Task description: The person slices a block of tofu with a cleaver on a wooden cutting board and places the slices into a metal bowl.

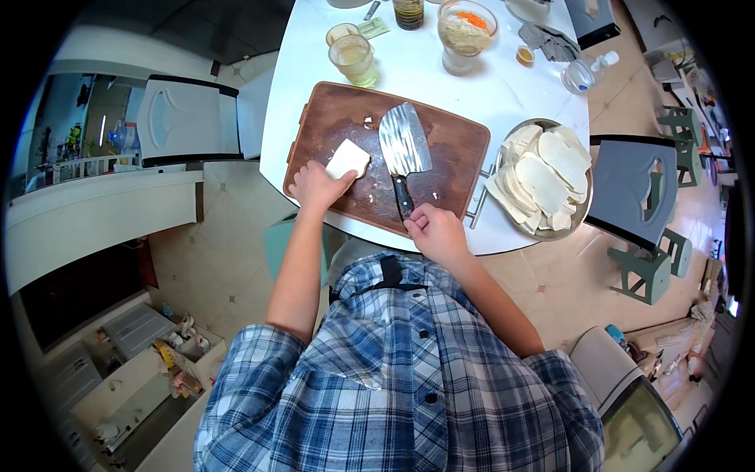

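Observation:
My left hand (317, 184) grips a pale, whitish cut piece of food (349, 158) on the left part of a brown wooden cutting board (454, 135), thumb on its near edge. A cleaver (406, 141) lies flat on the board, its blade pointing away from me and its black handle towards me. At the butt of that handle are the curled fingers of my right hand (435, 231); whether they grip it or only touch it is unclear. Small white scraps are scattered on the board. An oval metal dish (537, 235) on the right holds several broad, pale slices (542, 183).
Beyond the board stand drinking glasses (354, 59), a glass bowl (466, 29) with shredded orange food, a small cup of yellow contents (524, 56), a grey cloth (548, 41) and a clear bottle (581, 75). Chairs (634, 189) flank the white table (413, 71).

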Available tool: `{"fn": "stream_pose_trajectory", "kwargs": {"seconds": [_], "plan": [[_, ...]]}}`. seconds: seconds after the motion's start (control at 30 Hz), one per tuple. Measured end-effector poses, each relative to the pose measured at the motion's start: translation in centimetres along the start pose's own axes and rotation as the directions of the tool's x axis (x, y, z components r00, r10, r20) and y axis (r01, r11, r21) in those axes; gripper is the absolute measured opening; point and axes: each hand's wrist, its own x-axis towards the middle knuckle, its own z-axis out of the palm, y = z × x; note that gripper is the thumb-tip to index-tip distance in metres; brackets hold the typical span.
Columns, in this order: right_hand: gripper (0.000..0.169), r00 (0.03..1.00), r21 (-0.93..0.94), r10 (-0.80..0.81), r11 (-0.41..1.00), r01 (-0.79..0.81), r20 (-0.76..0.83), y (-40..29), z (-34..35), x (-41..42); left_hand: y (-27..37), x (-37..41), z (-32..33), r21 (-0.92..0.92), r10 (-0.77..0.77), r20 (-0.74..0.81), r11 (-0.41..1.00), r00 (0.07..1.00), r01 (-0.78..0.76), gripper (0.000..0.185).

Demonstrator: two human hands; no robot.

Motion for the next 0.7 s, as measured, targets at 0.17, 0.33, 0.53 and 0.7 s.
{"fn": "stream_pose_trajectory", "kwargs": {"seconds": [0.17,0.33,0.53,0.7], "plan": [[0.018,0.983,-0.081,0.115,0.989,-0.127,-0.141,-0.4,2.1,0.8,-0.4,1.5,0.1,-0.053,0.018,0.044,0.998,0.999,-0.016,0.085],[0.036,0.941,-0.278,0.173,0.926,-0.256,-0.292,-0.7,4.2,2.2,-3.0,4.0,0.8,-0.312,0.198,0.114,0.937,0.974,-0.154,0.061],[0.047,0.930,-0.387,0.178,0.872,-0.300,-0.321,-1.2,6.6,3.7,-4.2,6.6,1.3,-0.595,0.372,0.242,0.786,0.896,-0.166,0.044],[0.046,0.932,-0.425,0.213,0.844,-0.326,-0.292,-1.2,6.8,4.9,-3.9,7.7,2.8,-0.547,0.422,0.340,0.816,0.840,-0.188,0.043]]}}
